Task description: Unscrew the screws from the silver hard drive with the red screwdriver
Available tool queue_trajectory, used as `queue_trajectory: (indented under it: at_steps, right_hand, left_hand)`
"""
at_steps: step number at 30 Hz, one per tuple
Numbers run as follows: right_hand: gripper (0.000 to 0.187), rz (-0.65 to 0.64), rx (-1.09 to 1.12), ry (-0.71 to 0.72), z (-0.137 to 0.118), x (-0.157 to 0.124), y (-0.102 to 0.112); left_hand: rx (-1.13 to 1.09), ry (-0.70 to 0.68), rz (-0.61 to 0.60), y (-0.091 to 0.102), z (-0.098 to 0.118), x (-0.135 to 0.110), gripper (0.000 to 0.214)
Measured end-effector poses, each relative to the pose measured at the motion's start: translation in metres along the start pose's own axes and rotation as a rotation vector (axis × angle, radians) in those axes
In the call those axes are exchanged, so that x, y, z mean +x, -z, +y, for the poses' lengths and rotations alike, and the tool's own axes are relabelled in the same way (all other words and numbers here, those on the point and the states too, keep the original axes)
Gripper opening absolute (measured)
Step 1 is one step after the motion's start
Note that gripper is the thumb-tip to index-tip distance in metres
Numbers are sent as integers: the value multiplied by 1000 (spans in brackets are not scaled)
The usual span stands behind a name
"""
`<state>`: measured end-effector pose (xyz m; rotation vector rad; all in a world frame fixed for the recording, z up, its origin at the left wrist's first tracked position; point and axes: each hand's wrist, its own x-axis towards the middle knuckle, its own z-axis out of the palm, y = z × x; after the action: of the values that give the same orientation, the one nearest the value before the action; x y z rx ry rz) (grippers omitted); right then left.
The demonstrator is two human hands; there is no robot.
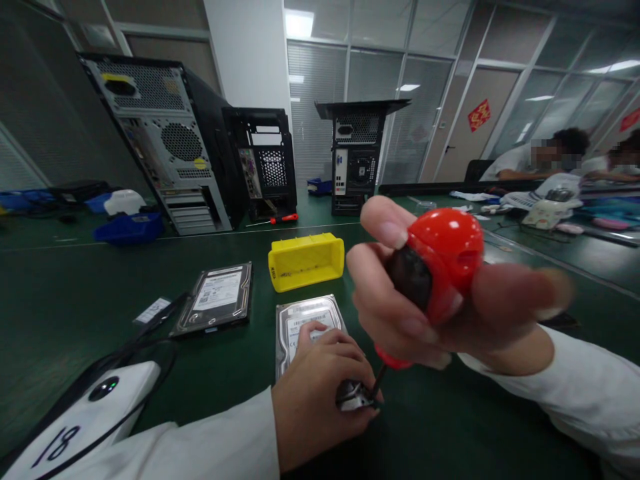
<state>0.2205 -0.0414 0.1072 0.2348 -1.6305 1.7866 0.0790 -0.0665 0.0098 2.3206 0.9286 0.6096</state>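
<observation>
My right hand (pixel 400 300) is closed round the red and black handle of a screwdriver (pixel 445 253). The shaft runs down to a small metal part (pixel 356 395) that my left hand (pixel 325 393) grips between thumb and fingers. Its exact kind is mostly hidden by the fingers. Beneath my left fingers lies a silver hard drive (pixel 295 327), label side up, on the green table. Left of it is a second hard drive (pixel 217 297) with a white label, touched by no hand.
Behind the drives stands a yellow bin (pixel 307 263). Computer cases (pixel 200 147) line the back, with a red screwdriver (pixel 284 219) before them. At front left are a white device marked 18 (pixel 95 413) and black cables (pixel 120 347). People (pixel 530 160) sit at the far right.
</observation>
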Motion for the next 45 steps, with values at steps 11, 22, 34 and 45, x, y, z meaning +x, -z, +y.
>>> queue_trajectory:
  at_steps: [11, 22, 34, 45]
  right_hand:
    - [16, 100, -50, 21, -3, 1, -3]
    - [42, 44, -284, -228, -29, 3, -3]
    - [15, 119, -239, -161, -22, 4, 6]
    - [22, 69, -240, -134, -19, 4, 11]
  left_hand:
    - [14, -38, 43, 0, 0, 0, 7]
    - [35, -17, 29, 2, 2, 0, 9]
    - [46, -20, 8, 4, 1, 0, 9]
    - [60, -20, -4, 4, 4, 1, 7]
